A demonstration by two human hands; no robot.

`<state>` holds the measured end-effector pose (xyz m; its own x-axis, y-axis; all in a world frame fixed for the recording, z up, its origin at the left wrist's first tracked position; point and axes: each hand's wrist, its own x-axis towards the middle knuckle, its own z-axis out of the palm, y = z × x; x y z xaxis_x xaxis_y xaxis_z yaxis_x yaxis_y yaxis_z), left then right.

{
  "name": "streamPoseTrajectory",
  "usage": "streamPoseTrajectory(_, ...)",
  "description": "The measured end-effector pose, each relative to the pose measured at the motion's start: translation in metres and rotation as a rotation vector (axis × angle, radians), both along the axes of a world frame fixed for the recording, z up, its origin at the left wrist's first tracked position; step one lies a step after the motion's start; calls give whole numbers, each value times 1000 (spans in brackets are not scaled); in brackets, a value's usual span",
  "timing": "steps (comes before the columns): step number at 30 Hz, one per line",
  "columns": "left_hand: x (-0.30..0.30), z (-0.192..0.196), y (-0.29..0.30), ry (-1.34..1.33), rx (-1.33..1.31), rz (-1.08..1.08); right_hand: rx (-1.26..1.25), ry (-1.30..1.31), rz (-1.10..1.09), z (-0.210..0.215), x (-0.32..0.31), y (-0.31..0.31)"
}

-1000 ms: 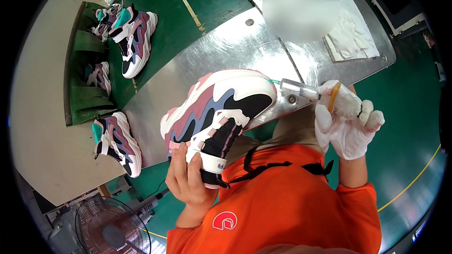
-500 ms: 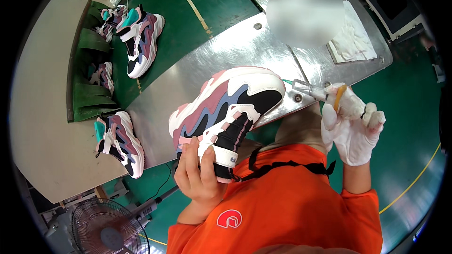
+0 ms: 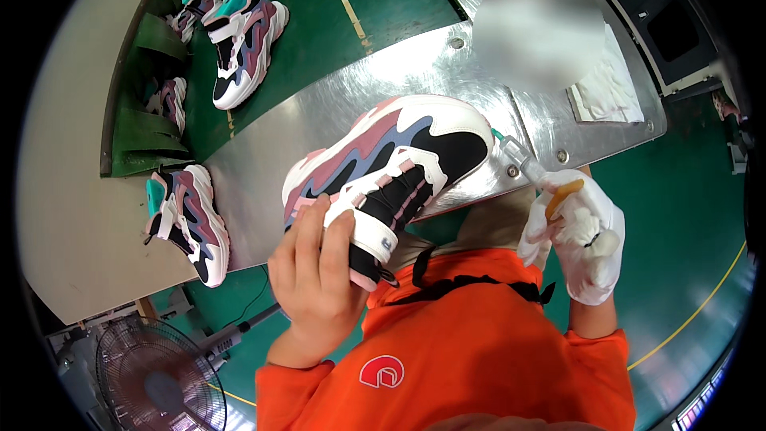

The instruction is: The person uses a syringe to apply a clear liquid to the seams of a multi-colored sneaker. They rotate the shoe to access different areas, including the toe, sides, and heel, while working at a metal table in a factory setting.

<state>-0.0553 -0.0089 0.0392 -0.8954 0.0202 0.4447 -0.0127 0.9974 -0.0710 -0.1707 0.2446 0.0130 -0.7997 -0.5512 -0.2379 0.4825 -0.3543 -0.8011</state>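
A metal table [image 3: 351, 84] gleams above green floor [image 3: 678, 215], a fan [image 3: 162, 387] nearby. The left hand [image 3: 317, 283] grips a shoe [image 3: 391, 160], the right hand [image 3: 592, 235] a clear tube [image 3: 520, 158].

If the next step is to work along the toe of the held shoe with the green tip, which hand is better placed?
Probably the right: the gloved right hand holds the clear tube, its green tip close to the toe. The left hand is occupied, gripping the shoe near its strap.

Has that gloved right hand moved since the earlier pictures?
Yes: the gloved right hand moved slightly toward the orange shirt and leftward, judged against the bolt in the steel table.
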Motion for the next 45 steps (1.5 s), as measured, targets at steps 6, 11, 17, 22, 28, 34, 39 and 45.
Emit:
streamPoseTrajectory(6, -12, 12, -17, -108, 81, -12, -8, 65, 30, -8, 2, -3)
streamPoseTrajectory(11, -31, 27, -20, -178, 220, 10, -133, 150, 44, -39, 0, -7)
streamPoseTrajectory(17, -63, 34, -33, -239, 304, 8, -290, 253, 46, -71, -2, -14)
streamPoseTrajectory(22, -74, 38, -49, -351, 445, 12, -372, 518, 127, -96, -11, -15)
streamPoseTrajectory(28, -85, 37, -54, -410, 480, -2, -439, 906, -5, -118, -16, -33)
streamPoseTrajectory(34, -82, 36, -53, -390, 484, 14, -308, 903, 46, -122, -13, -32)
streamPoseTrajectory(39, -83, 34, -52, -388, 496, 32, -236, 804, 40, -122, -8, -33)
streamPoseTrajectory(45, -85, 36, -48, -384, 534, 37, -250, 755, 42, -129, -4, -36)
